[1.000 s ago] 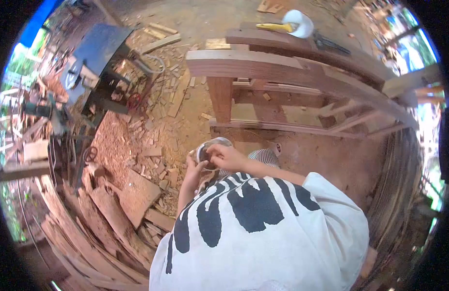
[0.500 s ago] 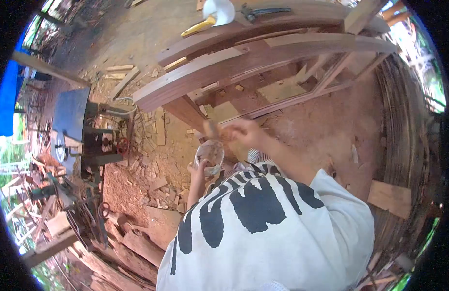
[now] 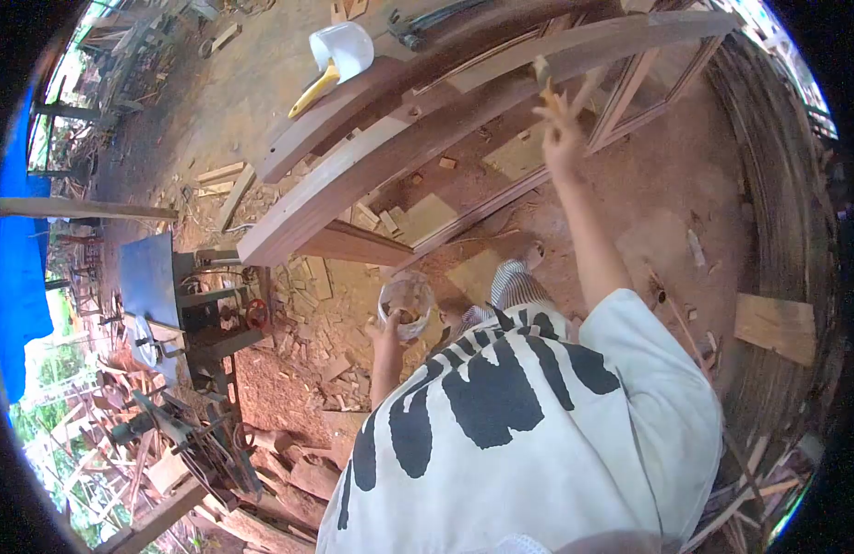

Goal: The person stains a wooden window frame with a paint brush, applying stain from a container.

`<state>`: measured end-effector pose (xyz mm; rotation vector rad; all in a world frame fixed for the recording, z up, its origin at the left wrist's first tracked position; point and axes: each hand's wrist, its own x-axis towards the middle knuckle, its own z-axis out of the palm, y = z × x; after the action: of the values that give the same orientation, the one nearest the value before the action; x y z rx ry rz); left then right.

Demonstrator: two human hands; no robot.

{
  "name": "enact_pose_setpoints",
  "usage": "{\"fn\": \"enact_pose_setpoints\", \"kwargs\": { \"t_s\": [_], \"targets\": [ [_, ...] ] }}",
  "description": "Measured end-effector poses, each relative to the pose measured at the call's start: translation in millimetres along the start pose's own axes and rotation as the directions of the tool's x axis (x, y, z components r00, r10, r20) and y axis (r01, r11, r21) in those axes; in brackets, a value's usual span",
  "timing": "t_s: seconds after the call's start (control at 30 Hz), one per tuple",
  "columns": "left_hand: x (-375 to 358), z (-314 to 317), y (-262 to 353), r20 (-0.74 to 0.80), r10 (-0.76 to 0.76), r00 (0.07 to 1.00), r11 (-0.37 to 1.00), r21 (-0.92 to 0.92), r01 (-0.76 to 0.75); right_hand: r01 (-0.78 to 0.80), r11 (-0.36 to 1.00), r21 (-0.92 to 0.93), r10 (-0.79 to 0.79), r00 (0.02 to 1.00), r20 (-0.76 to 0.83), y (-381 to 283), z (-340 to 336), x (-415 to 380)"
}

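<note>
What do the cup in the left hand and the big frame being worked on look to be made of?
The cup in the left hand looks like clear thin plastic: brownish contents show through its wall. The frame looks like bare reddish-brown wood, smooth-planed and matt, with no visible gloss. The right hand reaches its upper rail.

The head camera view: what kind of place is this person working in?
Most likely an open-air carpentry workshop: a half-built wooden frame lies on supports, wood offcuts litter the dirt floor, and a table saw stands at the left.
</note>
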<state>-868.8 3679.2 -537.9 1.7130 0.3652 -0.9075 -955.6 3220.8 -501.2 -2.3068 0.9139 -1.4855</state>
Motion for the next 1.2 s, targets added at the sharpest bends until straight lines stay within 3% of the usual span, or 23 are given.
{"fn": "enact_pose_setpoints", "kwargs": {
  "t_s": [0.07, 0.1, 0.13, 0.23, 0.27, 0.3, 0.37, 0.43, 0.47, 0.5, 0.57, 0.63, 0.67, 0.73, 0.83, 0.87, 0.9, 0.93, 0.97, 1.0, 1.03, 1.1, 1.2],
  "targets": [
    [-6.7, 15.5, 14.9, 0.033, -0.049, 0.998, 0.998, 0.052, 0.047, -0.136, 0.957, 0.256, 0.11, 0.987, 0.114, -35.2, 8.3, -27.4],
    [-9.4, 19.4, 20.6, 0.064, -0.099, 0.993, 0.992, 0.089, 0.093, -0.156, 0.949, 0.274, 0.108, 0.977, 0.185, -43.8, 19.5, -47.7],
    [-2.7, 17.0, 18.9, 0.195, -0.054, 0.979, 0.997, 0.067, 0.042, -0.208, 0.926, 0.314, 0.102, 0.941, 0.322, -54.2, 25.5, -64.9],
    [0.0, 28.4, 17.2, 0.083, 0.082, 0.993, 0.993, 0.076, -0.088, -0.254, 0.874, 0.414, -0.058, 0.792, 0.607, -93.6, 33.7, -106.5],
    [7.9, 25.9, 14.8, 0.088, 0.08, 0.993, 0.993, 0.083, -0.087, -0.14, 0.877, 0.459, -0.18, 0.792, 0.584, -100.1, 36.0, -113.6],
    [18.7, 20.8, 12.5, 0.124, 0.042, 0.991, 0.993, 0.106, -0.056, -0.144, 0.879, 0.455, -0.173, 0.793, 0.585, -95.3, 35.8, -113.7],
    [26.6, 20.3, 12.8, 0.158, 0.006, 0.987, 0.991, 0.13, -0.026, 0.052, 0.81, 0.584, -0.39, 0.792, 0.47, -84.3, 38.7, -105.2],
    [27.8, 19.5, 16.9, 0.104, 0.039, 0.994, 0.986, 0.157, -0.055, -0.249, 0.832, 0.495, -0.227, 0.662, 0.714, -45.2, 13.5, -78.9],
    [25.0, 22.5, 20.7, 0.101, 0.042, 0.994, 0.986, 0.159, -0.058, -0.219, 0.881, 0.42, -0.101, 0.78, 0.618, -12.8, 14.9, -72.6],
    [18.4, 27.8, 24.0, 0.08, 0.05, 0.995, 0.993, 0.1, -0.058, -0.165, 0.939, 0.303, 0.027, 0.911, 0.411, 8.9, 6.0, -56.5],
    [21.8, 25.8, 18.9, 0.058, 0.059, 0.997, 0.997, 0.04, -0.062, -0.127, 0.979, 0.157, 0.103, 0.983, 0.151, 86.7, 8.2, -42.9],
    [54.3, 7.7, -12.0, 0.098, -0.079, 0.992, 0.996, 0.046, 0.075, -0.288, 0.952, 0.106, 0.257, 0.937, 0.238, 92.7, -34.7, 4.3],
    [53.9, 12.0, -9.5, 0.109, -0.102, 0.989, 0.993, 0.07, 0.095, -0.285, 0.952, 0.11, 0.254, 0.939, 0.233, 95.9, -31.5, 10.3],
    [35.7, 28.7, 11.5, 0.152, -0.039, 0.988, 0.989, 0.145, 0.017, -0.287, 0.95, 0.123, 0.29, 0.957, -0.01, 100.2, -23.6, 18.1],
    [18.9, 48.3, 28.5, 0.234, -0.014, 0.972, 0.977, 0.21, -0.036, -0.299, 0.887, 0.351, 0.277, 0.954, 0.113, 34.0, 6.7, -7.2],
    [14.2, 58.1, 30.3, 0.145, 0.015, 0.989, 0.978, 0.204, -0.045, -0.164, 0.941, 0.296, 0.116, 0.978, 0.172, -7.3, 4.9, -8.2],
    [12.3, 65.5, 31.5, 0.056, 0.043, 0.997, 0.979, 0.196, -0.053, -0.156, 0.928, 0.338, 0.104, 0.981, 0.166, -29.7, 26.3, -34.6],
    [15.5, 63.6, 28.5, 0.06, 0.044, 0.997, 0.981, 0.187, -0.055, -0.288, 0.861, 0.419, 0.158, 0.935, 0.317, -64.3, 19.3, -40.2],
    [21.5, 56.4, 22.0, 0.169, 0.12, 0.978, 0.956, 0.246, -0.16, -0.43, 0.779, 0.456, 0.207, 0.863, 0.46, -99.4, 11.8, -45.2],
    [19.9, 58.4, 22.8, 0.223, 0.155, 0.962, 0.94, 0.266, -0.213, -0.289, 0.803, 0.521, 0.052, 0.905, 0.422, -104.9, 20.0, -57.7],
    [17.7, 60.7, 24.2, 0.276, 0.189, 0.942, 0.922, 0.281, -0.267, -0.282, 0.805, 0.522, 0.041, 0.904, 0.425, -106.9, 15.5, -52.2],
    [0.2, 78.5, 51.9, 0.05, -0.027, 0.998, 0.991, 0.132, 0.02, -0.261, 0.712, 0.652, -0.204, 0.811, 0.548, -114.9, 6.3, -36.2],
    [9.0, 66.1, 34.3, 0.093, 0.037, 0.995, 0.997, 0.064, -0.043, -0.252, 0.611, 0.75, -0.137, 0.9, 0.413, -53.8, 19.8, 5.2]
  ]
}}
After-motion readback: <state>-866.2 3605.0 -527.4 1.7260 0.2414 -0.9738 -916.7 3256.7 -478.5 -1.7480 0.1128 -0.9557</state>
